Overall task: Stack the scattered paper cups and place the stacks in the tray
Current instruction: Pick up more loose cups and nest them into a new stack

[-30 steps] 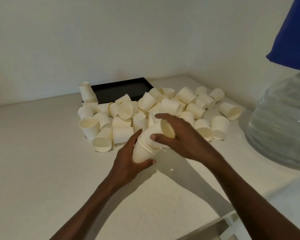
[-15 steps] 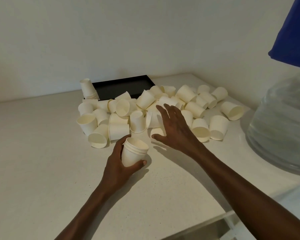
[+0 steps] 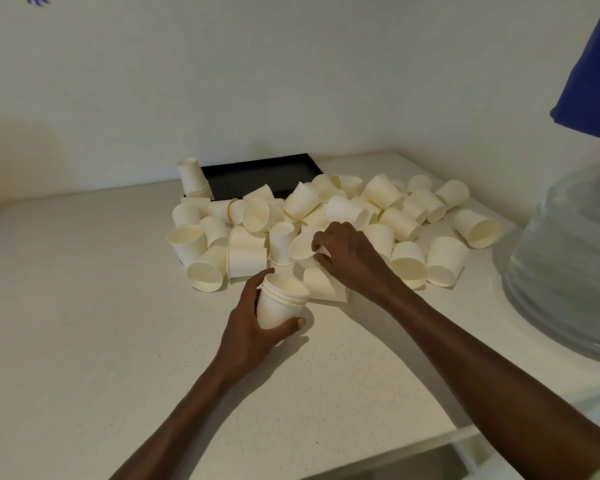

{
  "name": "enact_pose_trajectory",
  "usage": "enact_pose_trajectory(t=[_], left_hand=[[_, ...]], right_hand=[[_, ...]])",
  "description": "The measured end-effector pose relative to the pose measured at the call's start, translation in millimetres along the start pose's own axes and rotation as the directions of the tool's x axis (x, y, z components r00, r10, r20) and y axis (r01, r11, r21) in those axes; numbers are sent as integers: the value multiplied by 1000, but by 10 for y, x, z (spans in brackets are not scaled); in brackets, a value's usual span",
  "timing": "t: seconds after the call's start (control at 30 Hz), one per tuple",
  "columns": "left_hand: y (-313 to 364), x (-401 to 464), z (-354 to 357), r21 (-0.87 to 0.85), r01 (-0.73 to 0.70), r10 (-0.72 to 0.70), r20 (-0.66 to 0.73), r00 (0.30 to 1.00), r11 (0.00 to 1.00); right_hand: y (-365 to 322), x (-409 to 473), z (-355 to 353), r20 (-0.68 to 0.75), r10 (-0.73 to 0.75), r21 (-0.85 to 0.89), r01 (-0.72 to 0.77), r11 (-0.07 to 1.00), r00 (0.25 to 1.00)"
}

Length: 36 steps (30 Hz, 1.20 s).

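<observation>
We take the black tray (image 3: 257, 174) as our landmark: it lies flat at the back of the pale counter (image 3: 84, 323), close to the wall. At its left corner stands an upside-down stack of cups (image 3: 193, 178); whether that stack sits inside the tray or just beside its edge we cannot tell. In front of the tray and out to its right spreads the heap of loose paper cups (image 3: 378, 209), most lying on their sides, some upright, some mouth-down, many touching one another.

Nearer to us than the heap, well in front of the tray, our left hand (image 3: 253, 320) is wrapped around a short nested stack (image 3: 281, 303) held upright, mouth up, thumb across its near side and fingers curled behind it. Our right hand (image 3: 354, 258) reaches into the near edge of the heap, its fingertips closing in a pinch on a single cup (image 3: 300, 245) that lies on its side with the mouth facing left.

Far right of the tray sits a large clear water bottle (image 3: 568, 271), with blue cloth (image 3: 593, 71) above it
</observation>
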State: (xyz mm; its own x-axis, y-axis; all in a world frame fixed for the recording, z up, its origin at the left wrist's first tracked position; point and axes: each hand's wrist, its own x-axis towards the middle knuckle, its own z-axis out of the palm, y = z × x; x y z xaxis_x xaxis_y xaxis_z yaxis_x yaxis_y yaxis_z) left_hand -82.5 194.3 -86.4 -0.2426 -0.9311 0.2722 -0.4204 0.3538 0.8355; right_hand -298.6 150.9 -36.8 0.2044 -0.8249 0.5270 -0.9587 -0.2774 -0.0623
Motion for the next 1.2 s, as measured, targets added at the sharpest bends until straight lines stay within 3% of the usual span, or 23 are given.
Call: enact_pose_trajectory(t=[0.1, 0.33, 0.4, 0.57, 0.7, 0.77, 0.9, 1.07, 1.2], left_hand=[[3, 7, 9, -9, 1, -1, -5, 1000, 1000], [-9, 35, 0, -67, 32, -35, -41, 999, 997], [-37, 44, -4, -83, 27, -31, -53, 998, 996], [-69, 71, -5, -78, 0, -5, -76, 997, 997], [-95, 80, -40, -89, -43, 35, -83, 996, 995], [-109, 83, -94, -86, -44, 36, -98, 995, 995], [-126, 119, -216, -57, -39, 32, -127, 991, 998], [-169, 145, -350, -36, -39, 35, -97, 995, 999], [-235, 142, -459, 16, -86, 87, -24, 996, 996]], right_hand=[[-25, -1, -142, -16, -30, -22, 29, 999, 999], [-383, -15, -611, -113, 99, 225, -72, 972, 989], [-485, -76, -659, -33, 131, 338, -113, 934, 991], [-653, -202, -534, 301, 152, 385, -266, 884, 942], [-711, -345, -412, 421, 126, 479, -338, 810, 898], [-690, -435, -385, 499, 115, 466, -378, 800, 859], [-630, -643, -318, 614, 76, 302, -323, 897, 786], [-635, -680, -275, 537, 150, 283, -345, 895, 830], [-596, -456, -432, 335, 260, 343, -374, 861, 906]])
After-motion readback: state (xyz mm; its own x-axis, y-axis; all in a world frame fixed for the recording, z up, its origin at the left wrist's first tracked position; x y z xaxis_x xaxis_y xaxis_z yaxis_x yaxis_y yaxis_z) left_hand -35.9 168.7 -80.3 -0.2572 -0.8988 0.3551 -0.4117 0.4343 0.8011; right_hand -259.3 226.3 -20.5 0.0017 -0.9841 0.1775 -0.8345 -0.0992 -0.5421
